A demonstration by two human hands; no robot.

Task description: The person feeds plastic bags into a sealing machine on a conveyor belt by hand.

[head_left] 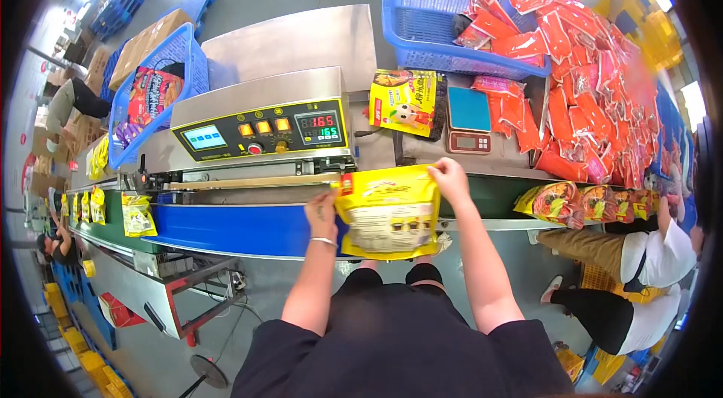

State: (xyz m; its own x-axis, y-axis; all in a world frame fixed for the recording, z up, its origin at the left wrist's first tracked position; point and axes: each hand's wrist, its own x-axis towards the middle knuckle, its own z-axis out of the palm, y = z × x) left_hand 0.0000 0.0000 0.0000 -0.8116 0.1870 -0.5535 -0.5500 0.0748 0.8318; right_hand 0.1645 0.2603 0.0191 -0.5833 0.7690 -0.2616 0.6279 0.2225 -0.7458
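A full yellow food pouch point(388, 213) hangs upright between my two hands, its printed back towards me. My left hand point(321, 216) grips its left edge near the top. At the upper right corner, my right hand point(450, 181) pinches it with closed fingers. The pouch's upper left corner is right at the end of the sealing machine point(260, 131), whose red and green displays both read 165. Below the machine runs a blue conveyor belt point(226, 228), partly covered by the pouch.
Behind the belt lie another yellow pouch point(407, 102), a small scale point(469, 121) and a heap of red packets point(580, 89) beside a blue basket point(459, 21). Pouches point(553, 202) stand on the right of the belt, others point(138, 215) on the left. Co-workers point(640, 255) are at the right.
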